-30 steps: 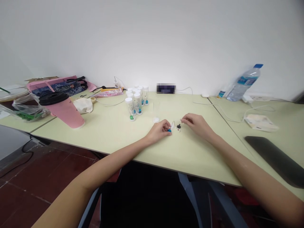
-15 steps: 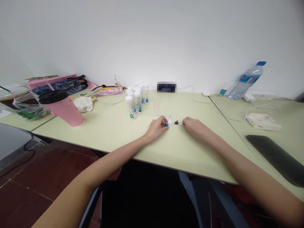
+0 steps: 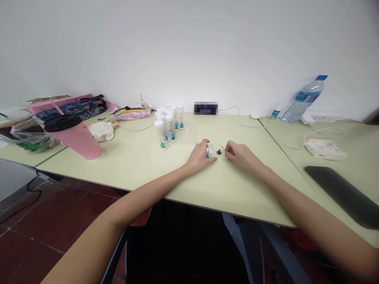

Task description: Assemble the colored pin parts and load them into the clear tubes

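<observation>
My left hand [image 3: 199,158] rests on the table with thumb and fingers apart. Between them sits a small blue piece [image 3: 207,156] with a thin bent wire [image 3: 211,146] rising from it, beside a white round cap [image 3: 210,151]. My right hand [image 3: 239,153] is closed in a pinch on a thin dark rod [image 3: 223,148], whose tip points up and left. A small black part [image 3: 218,152] lies between the two hands. Just beyond my left hand stands a clear tube [image 3: 193,134].
Several white-capped clear tubes [image 3: 160,132] with blue or green pieces inside stand left of centre. A pink cup [image 3: 79,138] leans at the left. On the right are a water bottle [image 3: 303,102], a white cable [image 3: 296,148] and a dark pad [image 3: 340,193].
My left fingers have spread away from the blue piece. My right hand has turned, and the rod that lay low and level now tilts upward.
</observation>
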A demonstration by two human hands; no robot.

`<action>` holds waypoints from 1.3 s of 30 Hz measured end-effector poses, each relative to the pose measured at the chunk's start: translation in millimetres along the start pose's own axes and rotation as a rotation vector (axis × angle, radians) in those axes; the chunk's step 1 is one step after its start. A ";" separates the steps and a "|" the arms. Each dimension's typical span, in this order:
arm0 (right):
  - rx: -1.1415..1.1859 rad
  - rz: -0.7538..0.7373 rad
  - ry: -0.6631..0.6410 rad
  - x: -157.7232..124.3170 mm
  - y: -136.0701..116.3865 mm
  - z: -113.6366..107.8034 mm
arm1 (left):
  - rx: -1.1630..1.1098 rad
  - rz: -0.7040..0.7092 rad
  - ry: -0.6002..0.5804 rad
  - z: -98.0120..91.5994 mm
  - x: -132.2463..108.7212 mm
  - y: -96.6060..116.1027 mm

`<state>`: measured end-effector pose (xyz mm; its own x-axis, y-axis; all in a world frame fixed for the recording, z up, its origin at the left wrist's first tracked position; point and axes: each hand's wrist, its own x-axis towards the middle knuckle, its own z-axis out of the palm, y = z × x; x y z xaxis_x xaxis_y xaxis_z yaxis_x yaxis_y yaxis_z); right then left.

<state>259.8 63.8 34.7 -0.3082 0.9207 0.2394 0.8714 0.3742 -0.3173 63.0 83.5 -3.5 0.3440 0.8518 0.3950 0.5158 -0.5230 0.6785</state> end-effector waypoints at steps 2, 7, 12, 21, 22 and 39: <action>0.088 0.006 0.029 1.3 0.7 0.5 | -0.005 -0.014 -0.016 3.6 6.7 -1.7; 0.110 -0.047 0.107 6.1 4.9 1.6 | -0.185 0.003 -0.045 5.0 10.4 -4.7; 0.107 -0.203 0.134 4.2 2.4 3.4 | -0.353 0.024 -0.124 3.1 5.5 -4.9; 0.089 -0.249 0.144 1.3 -0.5 10.4 | -0.386 0.056 -0.145 3.8 3.8 -3.8; 0.087 -0.250 0.148 1.4 -0.3 11.1 | -0.384 0.059 -0.145 3.7 3.6 -3.8; 0.039 -0.254 0.167 1.4 -2.4 14.2 | -0.319 0.078 -0.138 2.4 3.3 -3.5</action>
<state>251.8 65.7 22.7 -0.4443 0.7677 0.4618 0.7585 0.5966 -0.2622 64.2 88.1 -6.0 0.4863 0.7866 0.3805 0.2207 -0.5319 0.8175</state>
